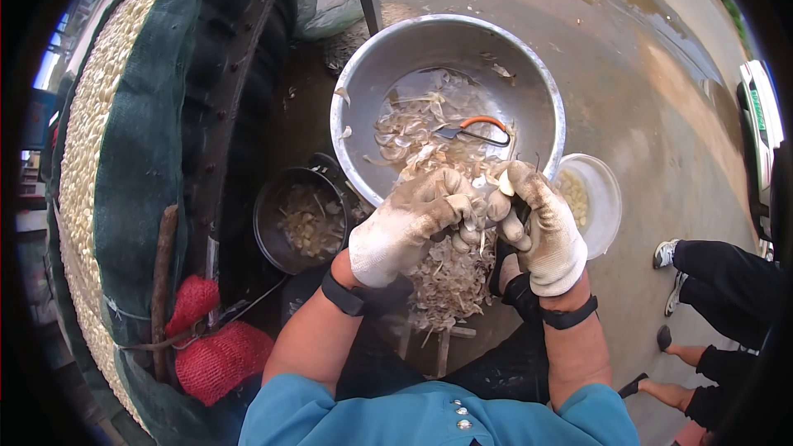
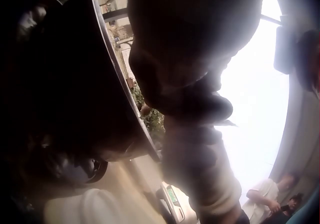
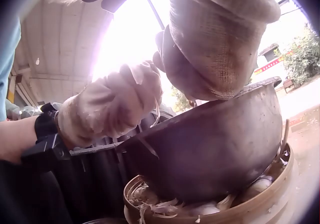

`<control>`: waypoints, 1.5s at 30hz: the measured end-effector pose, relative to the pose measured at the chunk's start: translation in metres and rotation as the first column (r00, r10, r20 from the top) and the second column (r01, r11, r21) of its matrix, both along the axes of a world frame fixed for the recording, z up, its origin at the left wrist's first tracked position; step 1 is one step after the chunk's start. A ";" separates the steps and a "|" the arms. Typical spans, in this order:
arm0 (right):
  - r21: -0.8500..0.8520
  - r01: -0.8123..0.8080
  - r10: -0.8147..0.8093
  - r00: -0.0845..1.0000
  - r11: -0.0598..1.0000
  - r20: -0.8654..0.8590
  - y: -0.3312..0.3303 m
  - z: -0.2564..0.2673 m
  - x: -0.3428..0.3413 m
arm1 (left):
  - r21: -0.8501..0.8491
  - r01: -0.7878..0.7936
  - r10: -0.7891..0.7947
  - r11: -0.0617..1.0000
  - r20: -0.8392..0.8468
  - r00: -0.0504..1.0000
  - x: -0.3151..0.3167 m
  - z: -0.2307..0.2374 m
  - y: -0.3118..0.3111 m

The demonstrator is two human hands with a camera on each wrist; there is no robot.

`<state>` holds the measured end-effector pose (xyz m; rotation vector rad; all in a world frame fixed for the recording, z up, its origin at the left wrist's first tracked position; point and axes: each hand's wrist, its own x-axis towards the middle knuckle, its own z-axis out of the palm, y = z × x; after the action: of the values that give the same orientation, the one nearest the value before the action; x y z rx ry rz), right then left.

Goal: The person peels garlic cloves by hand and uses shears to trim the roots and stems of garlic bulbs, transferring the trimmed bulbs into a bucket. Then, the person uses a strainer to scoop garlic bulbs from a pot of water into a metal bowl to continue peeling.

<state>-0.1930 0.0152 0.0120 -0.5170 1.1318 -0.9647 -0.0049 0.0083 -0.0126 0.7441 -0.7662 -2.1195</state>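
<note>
Both hands wear off-white, soiled gloves and meet over the near rim of a wide metal basin (image 1: 347, 58). The left hand (image 1: 413, 219) has its fingers curled round garlic pieces with papery skin. Against it, the right hand (image 1: 549, 231) pinches a pale garlic clove (image 1: 505, 183) between thumb and finger. Skins (image 1: 413, 128) lie in the basin, with an orange-handled tool (image 1: 483, 121) on them. The right wrist view shows the left hand (image 3: 115, 104) and right hand (image 3: 215, 44) above the basin's side (image 3: 215, 144). The left wrist view is dark, its held pieces unclear.
A white bucket (image 1: 611, 198) of peeled cloves stands right of the basin, a dark pot (image 1: 268, 244) with cloves and skins left. Farther left are a green-edged bed of cloves (image 1: 87, 140) and red net bags (image 1: 223, 359). Legs of people (image 1: 719, 281) show at right.
</note>
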 end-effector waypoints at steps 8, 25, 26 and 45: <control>-0.101 0.116 -0.127 0.985 0.988 -0.116 -0.002 0.003 -0.025 | -0.149 0.452 -0.439 0.879 0.115 0.891 -0.003 -0.003 0.007; -0.195 0.231 -0.285 0.475 0.953 -0.832 -0.010 -0.007 -0.114 | -0.114 0.775 -0.457 0.621 0.750 0.477 -0.027 -0.008 0.011; -0.259 0.254 -0.358 0.526 0.932 -0.772 -0.010 -0.004 -0.110 | -0.033 0.806 -0.488 0.591 0.781 0.389 -0.028 -0.004 0.009; 0.154 -0.535 0.147 -0.055 0.831 -0.988 -0.062 0.000 -0.002 | -0.120 0.745 -0.591 0.656 0.533 0.605 -0.008 0.000 0.012</control>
<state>-0.1948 -0.0463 0.0124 -1.8997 1.9574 -0.0755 -0.0126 0.0205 -0.0130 0.8526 -1.8870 -2.3755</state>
